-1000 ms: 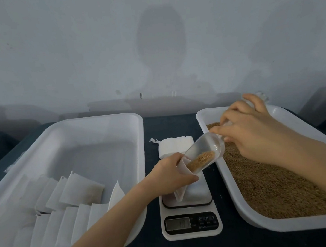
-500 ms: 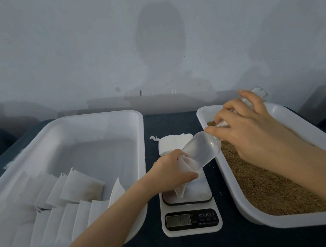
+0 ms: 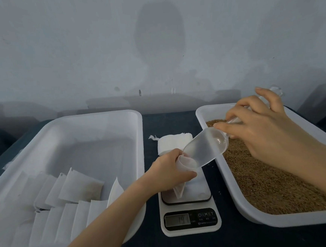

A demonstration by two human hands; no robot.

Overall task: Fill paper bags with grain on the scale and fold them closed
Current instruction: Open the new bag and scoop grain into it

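The left hand point(image 3: 171, 169) is gripping the mouth of the small white paper bag point(image 3: 180, 190), which is standing on the white digital scale point(image 3: 197, 187). The right hand point(image 3: 266, 130) is pinching the handle of the clear plastic scoop point(image 3: 205, 149), tipping it into the bag. It would help to hold the bag's mouth wide and read the display before scooping more brown grain point(image 3: 260, 178).

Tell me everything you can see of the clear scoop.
The scoop is clear plastic: a rounded bowl on a slim handle, seemingly empty. It tilts down to the left, its lip at the open mouth of the paper bag on the scale. The right hand pinches its handle; the left hand grips the bag.
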